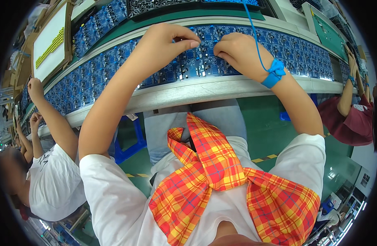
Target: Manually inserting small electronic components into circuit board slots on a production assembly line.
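Note:
Blue circuit boards (295,52) lie side by side in a long row on the line in front of me, dotted with small components. My left hand (166,43) is over the boards, thumb and index finger pinched near a blue component; whatever is between the fingertips is too small to make out. A little to its right, my right hand (239,50) has its fingers closed low over the same boards, and what they hold is hidden. A blue wrist strap (273,74) with a cord running upward circles my right wrist.
A pale metal rail (176,91) borders the near side of the row. Beyond it stand a black tray of small grey parts (155,7) and, at left, a white panel with yellow parts (49,49). Co-workers sit at both sides, one person's hand (36,88) near the line.

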A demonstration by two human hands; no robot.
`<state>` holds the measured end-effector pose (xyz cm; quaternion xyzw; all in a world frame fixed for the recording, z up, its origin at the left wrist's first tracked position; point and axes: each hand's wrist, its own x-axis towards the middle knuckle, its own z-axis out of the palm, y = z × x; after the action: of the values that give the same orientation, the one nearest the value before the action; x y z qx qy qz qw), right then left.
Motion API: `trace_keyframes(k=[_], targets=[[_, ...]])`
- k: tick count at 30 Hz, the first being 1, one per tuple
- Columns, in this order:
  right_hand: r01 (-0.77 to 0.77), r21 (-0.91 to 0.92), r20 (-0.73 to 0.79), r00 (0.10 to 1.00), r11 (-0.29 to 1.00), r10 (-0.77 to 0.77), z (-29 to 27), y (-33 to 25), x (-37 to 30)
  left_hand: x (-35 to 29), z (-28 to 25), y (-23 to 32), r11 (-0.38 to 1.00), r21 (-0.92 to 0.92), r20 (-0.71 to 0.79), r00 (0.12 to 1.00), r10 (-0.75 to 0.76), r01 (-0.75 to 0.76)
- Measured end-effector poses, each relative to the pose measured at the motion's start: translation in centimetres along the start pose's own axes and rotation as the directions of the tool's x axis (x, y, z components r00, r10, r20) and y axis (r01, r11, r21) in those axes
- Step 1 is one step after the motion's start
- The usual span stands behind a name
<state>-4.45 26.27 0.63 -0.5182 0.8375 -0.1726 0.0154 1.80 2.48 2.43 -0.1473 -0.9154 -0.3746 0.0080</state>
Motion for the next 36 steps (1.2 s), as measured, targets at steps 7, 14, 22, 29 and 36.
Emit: trace_keyframes(k=[7, 14, 22, 29, 36], targets=[[-0.008, -0.006, -0.04, 0.999, 1.0, 0.008, 0.6, 0.0, -0.4, -0.9, 0.5, -0.1, 0.994, -0.036, 0.037, 0.994, -0.101, 0.103], [-0.203, 0.057, 0.117, 0.974, 0.978, 0.196, -3.7, -0.9, 1.8, -1.5, 0.6, 0.0, 0.988, -0.059, 0.084, 0.987, -0.138, 0.143], [-0.343, -0.122, -0.45, 0.855, 0.931, 0.256, -2.9, 10.7, 7.9, -1.5, 1.6, 1.6, 0.993, -0.06, 0.114, 0.989, -0.098, 0.106], [-0.322, 0.283, -0.299, 0.865, 0.903, 0.402, -2.4, 11.7, 8.7, -2.4, 3.1, 2.7, 0.944, 0.276, 0.126, 0.98, 0.153, -0.183], [-0.309, 0.411, -0.385, 0.794, 0.858, 0.471, -2.7, 12.7, 8.5, -2.0, 3.7, 2.6, 0.864, 0.402, 0.157, 0.952, 0.261, -0.303]])
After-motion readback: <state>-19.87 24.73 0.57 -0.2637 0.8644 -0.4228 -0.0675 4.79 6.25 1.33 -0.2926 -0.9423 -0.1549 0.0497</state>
